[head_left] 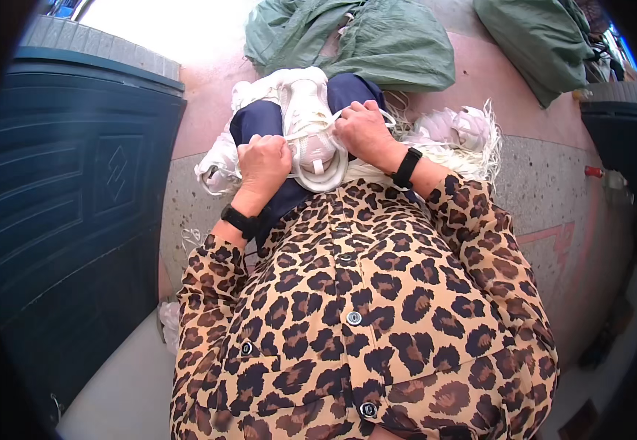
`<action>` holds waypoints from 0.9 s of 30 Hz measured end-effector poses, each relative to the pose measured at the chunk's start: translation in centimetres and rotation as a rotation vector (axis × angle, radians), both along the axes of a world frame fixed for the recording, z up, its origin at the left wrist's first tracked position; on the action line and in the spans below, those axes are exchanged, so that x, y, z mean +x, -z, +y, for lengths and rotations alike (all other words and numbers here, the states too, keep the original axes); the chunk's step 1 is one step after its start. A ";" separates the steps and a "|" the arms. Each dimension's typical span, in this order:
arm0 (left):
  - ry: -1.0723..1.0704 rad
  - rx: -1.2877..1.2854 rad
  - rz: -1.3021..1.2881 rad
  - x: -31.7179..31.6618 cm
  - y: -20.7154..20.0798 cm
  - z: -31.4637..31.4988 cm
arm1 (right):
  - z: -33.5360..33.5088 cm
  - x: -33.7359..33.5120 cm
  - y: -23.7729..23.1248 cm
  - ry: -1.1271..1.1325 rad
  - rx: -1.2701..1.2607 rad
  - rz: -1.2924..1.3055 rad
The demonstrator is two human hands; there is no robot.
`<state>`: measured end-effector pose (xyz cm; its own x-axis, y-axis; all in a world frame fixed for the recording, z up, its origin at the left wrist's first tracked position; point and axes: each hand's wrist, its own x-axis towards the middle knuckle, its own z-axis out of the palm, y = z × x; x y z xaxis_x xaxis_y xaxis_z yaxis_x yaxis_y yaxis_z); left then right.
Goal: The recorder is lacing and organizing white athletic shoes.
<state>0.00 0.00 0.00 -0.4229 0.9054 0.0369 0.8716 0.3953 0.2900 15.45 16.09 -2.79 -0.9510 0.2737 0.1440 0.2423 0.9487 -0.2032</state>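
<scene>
White shoe [311, 128] on lap between both hands; left hand [262, 163], right hand [363, 130] fingers clenched on its laces.

Two green sacks [355, 40], two black wristbands [406, 167].

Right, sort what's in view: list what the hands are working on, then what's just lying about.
In hand:
- white shoe on the lap
- white lace, gripped by left hand and right hand

Lying about:
- white shoes with cords on the ground
- green sacks
- dark blue panel
</scene>
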 end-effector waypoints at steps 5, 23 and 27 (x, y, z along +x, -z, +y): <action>0.141 -0.012 0.250 1.1 0.2 3.1 | 1.9 0.5 -0.4 0.004 0.004 0.001; 0.069 0.156 -0.420 -1.3 -0.3 7.4 | 0.6 1.2 1.6 -0.092 -0.460 0.355; 0.084 -0.245 -0.817 0.0 -0.1 13.3 | 0.1 0.9 0.6 -0.105 -0.090 0.109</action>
<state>0.01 13.28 0.06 -0.1628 0.8777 -0.4506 0.4555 0.4720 0.7548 16.36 16.16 -3.38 -0.9551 0.1901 0.2271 0.1147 0.9444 -0.3082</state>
